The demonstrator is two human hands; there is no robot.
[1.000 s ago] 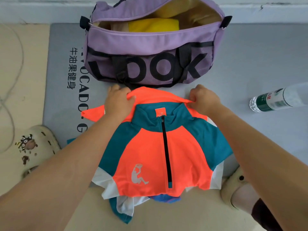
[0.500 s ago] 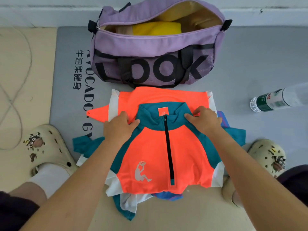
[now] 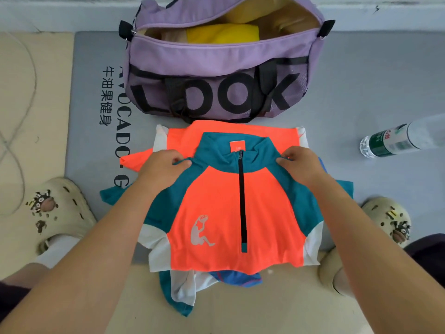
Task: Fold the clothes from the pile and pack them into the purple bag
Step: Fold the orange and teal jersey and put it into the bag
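The orange-and-teal zip jersey (image 3: 216,208) lies front up on top of the clothes pile (image 3: 183,285), just in front of the purple bag (image 3: 216,61), which stands open on the grey mat (image 3: 361,75). The left hand (image 3: 163,165) pinches the teal shoulder fabric left of the collar; the right hand (image 3: 301,162) pinches the fabric right of the collar. A yellow garment (image 3: 221,32) sits inside the bag. A water bottle (image 3: 395,138) lies on the mat, well apart to the right.

Grey mat (image 3: 361,75) on beige floor (image 3: 31,92) — pale wall (image 3: 72,10) behind.
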